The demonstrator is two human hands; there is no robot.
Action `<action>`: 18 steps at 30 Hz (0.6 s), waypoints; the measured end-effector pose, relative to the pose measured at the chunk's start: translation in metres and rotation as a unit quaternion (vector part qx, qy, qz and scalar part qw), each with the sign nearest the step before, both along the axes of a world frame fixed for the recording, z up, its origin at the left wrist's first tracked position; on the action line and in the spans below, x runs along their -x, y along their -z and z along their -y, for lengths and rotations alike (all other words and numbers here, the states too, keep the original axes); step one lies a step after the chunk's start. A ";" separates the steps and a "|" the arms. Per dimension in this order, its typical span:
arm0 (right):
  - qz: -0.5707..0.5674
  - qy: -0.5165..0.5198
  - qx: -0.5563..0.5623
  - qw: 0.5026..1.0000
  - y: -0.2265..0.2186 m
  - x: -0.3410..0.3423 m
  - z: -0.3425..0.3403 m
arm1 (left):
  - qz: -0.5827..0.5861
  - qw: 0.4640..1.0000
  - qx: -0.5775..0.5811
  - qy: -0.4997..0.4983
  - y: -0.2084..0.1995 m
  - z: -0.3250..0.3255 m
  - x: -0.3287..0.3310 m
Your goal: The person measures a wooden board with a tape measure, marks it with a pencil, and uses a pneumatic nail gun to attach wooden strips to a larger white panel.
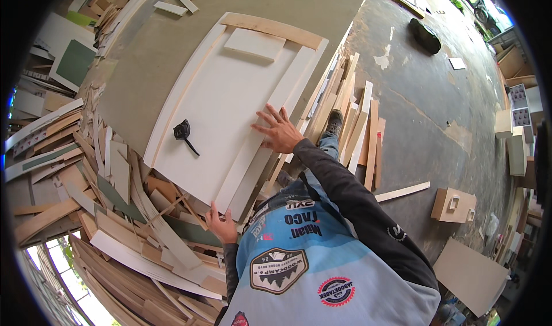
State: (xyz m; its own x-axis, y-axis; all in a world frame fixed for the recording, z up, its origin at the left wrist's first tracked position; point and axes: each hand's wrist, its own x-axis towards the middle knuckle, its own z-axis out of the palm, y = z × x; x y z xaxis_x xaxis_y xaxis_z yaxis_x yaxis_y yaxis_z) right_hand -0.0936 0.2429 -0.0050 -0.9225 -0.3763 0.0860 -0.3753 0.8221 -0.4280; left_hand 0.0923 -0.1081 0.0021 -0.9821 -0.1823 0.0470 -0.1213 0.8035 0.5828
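Item: white panel [221, 107], lying flat at a slant on the grey-green surface [132, 79], its near corner toward the person's body. Fittings: pale wood crosspiece [270, 29] along the far end; narrow edging [179, 91] down the left side; long white strip [294, 79] down the right side. Right hand [282, 133]: fingers spread and released, laid over the strip about midway along, clenching nothing. Left hand [223, 227]: forefinger and thumb parted at the near end of strip and panel; whether they pinch the edge cannot be told. Step in hand, by judgement: setting the strip along the panel's side; the next move probably calls for squaring its near end with the corner while the right palm keeps it from sliding. Also on the panel: one white block [255, 44], by the crosspiece; one black tool with a strap [181, 130], perhaps a tape measure, left of centre, apart from the strip. Surroundings: heaped offcuts [121, 176] to the left, crowding the near corner and likely to hamper the left arm; loose boards [359, 119] to the right, close around one shoe [334, 119], narrowing the footing; pale wooden box [448, 204] on the floor [414, 104], well apart.
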 end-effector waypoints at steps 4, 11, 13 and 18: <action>0.006 0.001 -0.004 1.000 -0.001 0.001 -0.002 | 0.018 0.999 -0.024 -0.026 -0.011 -0.011 0.004; -0.004 -0.001 0.004 1.000 -0.002 0.000 -0.003 | 0.020 0.998 -0.058 -0.031 -0.018 -0.016 0.002; -0.006 0.002 0.006 1.000 0.000 0.000 -0.003 | 0.012 0.998 -0.060 -0.035 -0.015 -0.014 0.002; -0.006 0.013 0.004 1.000 -0.003 -0.001 0.000 | 0.014 0.999 -0.035 -0.024 -0.010 -0.011 0.002</action>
State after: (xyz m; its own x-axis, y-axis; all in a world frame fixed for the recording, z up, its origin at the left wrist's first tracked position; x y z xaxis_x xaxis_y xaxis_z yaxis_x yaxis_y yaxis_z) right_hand -0.0928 0.2430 -0.0016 -0.9307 -0.3519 0.0999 -0.3593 0.8279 -0.4306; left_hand 0.0898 -0.0971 0.0122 -0.9731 -0.2305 0.0042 -0.1757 0.7533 0.6338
